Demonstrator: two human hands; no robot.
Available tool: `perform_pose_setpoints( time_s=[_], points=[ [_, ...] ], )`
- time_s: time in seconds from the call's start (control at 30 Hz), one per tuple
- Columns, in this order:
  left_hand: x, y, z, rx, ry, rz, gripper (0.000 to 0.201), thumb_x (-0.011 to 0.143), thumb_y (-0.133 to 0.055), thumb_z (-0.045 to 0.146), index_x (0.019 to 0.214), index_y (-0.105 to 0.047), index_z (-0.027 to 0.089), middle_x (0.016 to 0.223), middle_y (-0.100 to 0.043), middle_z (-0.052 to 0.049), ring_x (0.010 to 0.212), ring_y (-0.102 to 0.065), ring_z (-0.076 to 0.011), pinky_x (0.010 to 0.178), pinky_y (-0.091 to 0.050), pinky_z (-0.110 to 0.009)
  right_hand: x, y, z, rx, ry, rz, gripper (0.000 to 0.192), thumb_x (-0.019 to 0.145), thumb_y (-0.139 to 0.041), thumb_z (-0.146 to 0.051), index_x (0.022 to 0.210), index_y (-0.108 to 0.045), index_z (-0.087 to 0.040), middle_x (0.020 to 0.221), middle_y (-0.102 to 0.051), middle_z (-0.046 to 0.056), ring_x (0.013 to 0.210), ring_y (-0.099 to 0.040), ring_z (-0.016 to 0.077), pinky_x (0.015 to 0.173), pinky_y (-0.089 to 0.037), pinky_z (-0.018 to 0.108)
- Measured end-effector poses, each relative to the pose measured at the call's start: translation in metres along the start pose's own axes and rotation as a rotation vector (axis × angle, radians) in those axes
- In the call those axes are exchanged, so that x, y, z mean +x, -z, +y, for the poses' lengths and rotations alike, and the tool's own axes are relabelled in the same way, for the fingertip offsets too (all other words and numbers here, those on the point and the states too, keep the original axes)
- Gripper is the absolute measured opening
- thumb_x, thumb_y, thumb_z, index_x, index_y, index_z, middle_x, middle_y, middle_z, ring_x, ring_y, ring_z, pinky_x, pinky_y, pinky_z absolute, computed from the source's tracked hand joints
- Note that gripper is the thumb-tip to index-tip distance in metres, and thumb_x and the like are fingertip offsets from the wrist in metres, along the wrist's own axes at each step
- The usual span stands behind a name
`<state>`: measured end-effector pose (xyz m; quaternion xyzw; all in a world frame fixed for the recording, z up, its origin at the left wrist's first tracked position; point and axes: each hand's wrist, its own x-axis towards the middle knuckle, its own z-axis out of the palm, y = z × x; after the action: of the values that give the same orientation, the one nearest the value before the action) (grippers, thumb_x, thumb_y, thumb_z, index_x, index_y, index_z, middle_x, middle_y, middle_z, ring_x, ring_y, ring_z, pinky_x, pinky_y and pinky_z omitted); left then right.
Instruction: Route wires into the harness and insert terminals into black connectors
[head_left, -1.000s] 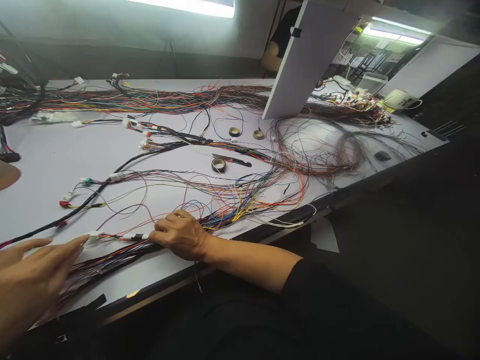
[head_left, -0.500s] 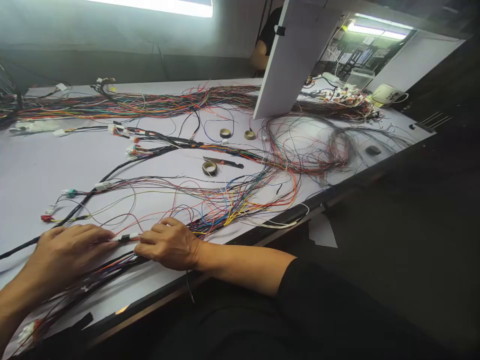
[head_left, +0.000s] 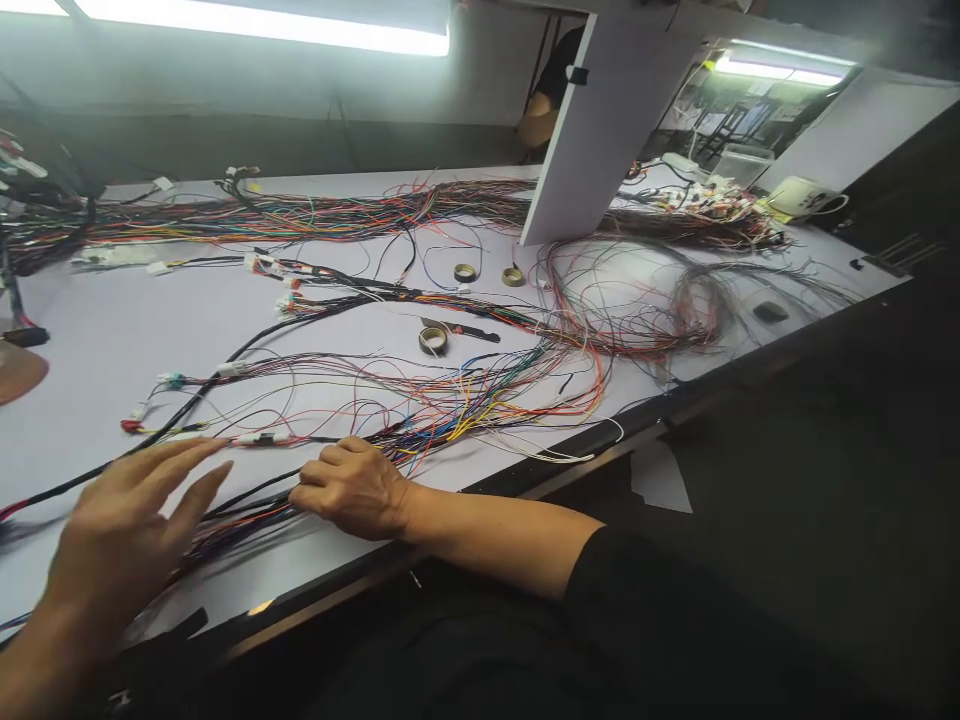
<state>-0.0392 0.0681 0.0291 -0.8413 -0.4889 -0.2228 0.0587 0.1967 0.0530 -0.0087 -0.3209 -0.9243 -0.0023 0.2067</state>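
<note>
Two bare hands over a wire bundle (head_left: 247,510) at the near edge of a white table (head_left: 97,330).

The right hand (head_left: 352,490) lies curled on the bundle, fingertips pressing the dark wires to the tabletop; whether it grips them cannot be told. The left hand (head_left: 127,530) hovers flat with fingers spread above the same bundle, blurred and cut off at the near left corner. The bundle runs from the near left toward loose coloured wires (head_left: 465,400) at mid-table. No container holds anything. Three tape rolls (head_left: 433,341) and a dark knife (head_left: 469,330) lie farther off. A tilted white board (head_left: 592,130) hides most of a person (head_left: 551,85) at the far side.
</note>
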Motion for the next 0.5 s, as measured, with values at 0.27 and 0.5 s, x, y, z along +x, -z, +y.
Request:
perform_pose_setpoints(
  time_s=[0.27,0.5],
  points=[
    [-0.058,-0.019,0.051,-0.145,-0.009,-0.05,0.039,0.091,-0.052,0.027,0.13,-0.053,0.026,0.123,-0.06,-0.009,0.111,-0.059,-0.0254,0.099,-0.047,-0.043,-0.001,0.01,-0.003,0.026,-0.002,-0.057,0.023,0.101,-0.043,-0.026,0.092,-0.063,-0.019,0.089,-0.062,0.004,0.082,-0.054,0.0162,0.072,-0.037,0.032],
    [-0.059,-0.024,0.045,-0.149,0.004,-0.011,0.039,0.089,-0.054,0.025,0.128,-0.056,0.027,0.121,-0.059,-0.009,0.107,-0.059,-0.0249,0.098,-0.048,-0.043,-0.021,0.038,0.002,0.112,0.01,0.021,0.028,0.1,-0.043,-0.028,0.117,-0.062,-0.016,0.112,-0.065,0.007,0.106,-0.054,0.0166,0.094,-0.04,0.03]
  ],
)
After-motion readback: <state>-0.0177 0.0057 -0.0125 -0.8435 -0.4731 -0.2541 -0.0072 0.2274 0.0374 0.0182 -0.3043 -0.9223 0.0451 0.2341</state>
